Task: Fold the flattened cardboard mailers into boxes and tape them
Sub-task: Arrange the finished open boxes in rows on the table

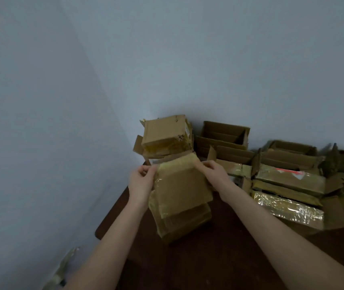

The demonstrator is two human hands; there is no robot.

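Over the dark wooden table [219, 258], left hand [140, 182] & right hand [214, 171] pinch the far corners of a flat brown tape-patched cardboard mailer [182, 187], lifted off a small stack. Looks light, stiffish, tape slick, so grip bare edges.

No word, number or brand can be read anywhere in the head view. A red-and-white patch [291, 172], perhaps a printed label, lies under the glossy tape on top of the long taped box [288, 182] at the right of the surface [219, 258]. A small pale label [187, 130] sits on the right side of the stacked box [162, 132] by the wall, but both are too blurred and small to make out, and the flattened mailer [181, 187] in front shows only plain brown card and shiny tape.
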